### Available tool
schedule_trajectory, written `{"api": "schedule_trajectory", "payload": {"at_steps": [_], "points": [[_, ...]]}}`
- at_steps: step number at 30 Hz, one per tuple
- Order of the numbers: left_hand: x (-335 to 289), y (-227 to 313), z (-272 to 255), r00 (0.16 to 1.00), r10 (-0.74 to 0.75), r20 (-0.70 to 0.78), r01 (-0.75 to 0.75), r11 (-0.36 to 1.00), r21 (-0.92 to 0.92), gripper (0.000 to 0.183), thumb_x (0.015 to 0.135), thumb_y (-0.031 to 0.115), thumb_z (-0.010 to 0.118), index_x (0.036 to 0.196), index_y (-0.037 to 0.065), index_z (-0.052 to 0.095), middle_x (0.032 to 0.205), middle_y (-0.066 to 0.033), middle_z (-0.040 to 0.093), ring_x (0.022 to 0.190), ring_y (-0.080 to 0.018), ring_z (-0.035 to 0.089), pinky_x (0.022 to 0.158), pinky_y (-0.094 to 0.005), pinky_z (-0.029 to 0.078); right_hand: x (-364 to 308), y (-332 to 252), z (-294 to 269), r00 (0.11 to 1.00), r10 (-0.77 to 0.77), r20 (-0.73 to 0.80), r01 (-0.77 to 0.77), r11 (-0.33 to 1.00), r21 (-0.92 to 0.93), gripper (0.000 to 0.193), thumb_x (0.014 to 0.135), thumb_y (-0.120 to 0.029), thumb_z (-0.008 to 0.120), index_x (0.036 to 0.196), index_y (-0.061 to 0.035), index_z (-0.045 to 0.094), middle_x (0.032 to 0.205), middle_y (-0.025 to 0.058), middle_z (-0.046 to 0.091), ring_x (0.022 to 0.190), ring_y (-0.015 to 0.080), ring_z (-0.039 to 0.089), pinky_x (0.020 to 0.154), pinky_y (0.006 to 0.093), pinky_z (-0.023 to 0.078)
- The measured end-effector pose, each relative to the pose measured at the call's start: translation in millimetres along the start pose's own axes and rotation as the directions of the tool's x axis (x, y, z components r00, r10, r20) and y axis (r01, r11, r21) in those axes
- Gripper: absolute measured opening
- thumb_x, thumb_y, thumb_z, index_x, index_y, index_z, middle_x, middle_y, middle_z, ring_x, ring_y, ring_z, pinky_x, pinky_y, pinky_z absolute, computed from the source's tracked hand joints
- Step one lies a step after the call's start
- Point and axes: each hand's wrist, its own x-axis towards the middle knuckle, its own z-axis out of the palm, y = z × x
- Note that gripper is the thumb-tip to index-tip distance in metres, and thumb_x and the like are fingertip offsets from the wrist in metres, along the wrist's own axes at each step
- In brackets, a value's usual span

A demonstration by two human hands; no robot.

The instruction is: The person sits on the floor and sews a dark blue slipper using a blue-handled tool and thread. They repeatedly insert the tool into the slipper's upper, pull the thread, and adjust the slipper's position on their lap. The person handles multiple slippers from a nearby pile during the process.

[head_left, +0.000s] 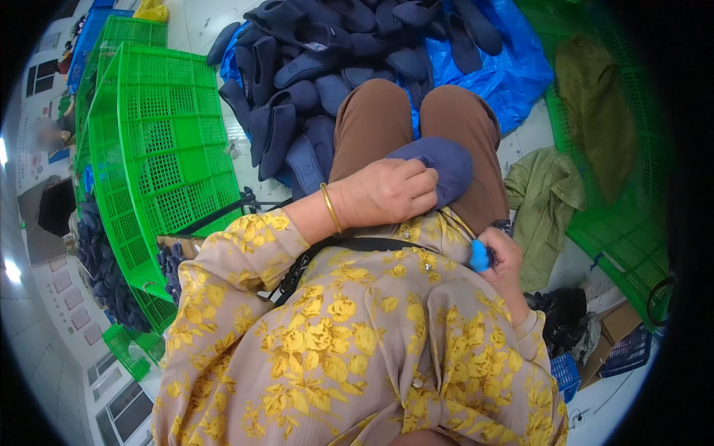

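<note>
Beside the right hip, the right hand [503, 254] curls at something bright blue [480, 256], its grip impossible to tell. Over the lap, the left hand [394, 192] holds a navy slipper [452, 171] in bent fingers. Beyond the knees, similar slippers [303, 68] heap on blue sheeting [525, 78], one showing a pale inner mark too small to read; far left, wall panels [73, 298] look equally illegible.

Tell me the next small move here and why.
Probably bring the right hand up to the dark blue slipper: the left hand has a grip on it, while the right is apart from it, with a bright-blue item at its fingers, held or worn, I cannot tell.
</note>
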Motion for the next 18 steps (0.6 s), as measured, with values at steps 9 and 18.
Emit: {"api": "schedule_trajectory", "payload": {"at_steps": [9,18], "points": [[7,15,-23,0.862,-0.507,0.022,0.465,0.772,-0.432,0.044,0.076,0.021,0.076,0.110,0.001,0.056,0.103,-0.0167,0.057,0.097,-0.0366,0.059,0.086,-0.0413,0.051,-18,27,-31,0.746,0.620,-0.242,-0.375,0.692,0.617,0.011,0.097,-0.015,0.054,0.107,-0.0108,0.055,0.079,-0.0036,0.048,0.063,0.0038,0.040,0.057,0.0209,0.032],[9,7,-12,0.751,-0.659,-0.046,0.525,0.638,-0.563,0.016,0.085,0.013,0.070,0.095,0.001,0.066,0.086,-0.0102,0.060,0.077,-0.0240,0.061,0.069,-0.0344,0.049,-10,28,-63,0.717,0.589,-0.372,-0.398,0.785,0.475,0.016,0.097,-0.010,0.052,0.112,-0.0076,0.056,0.080,-0.0032,0.050,0.061,0.0040,0.039,0.054,0.0199,0.030]]}}
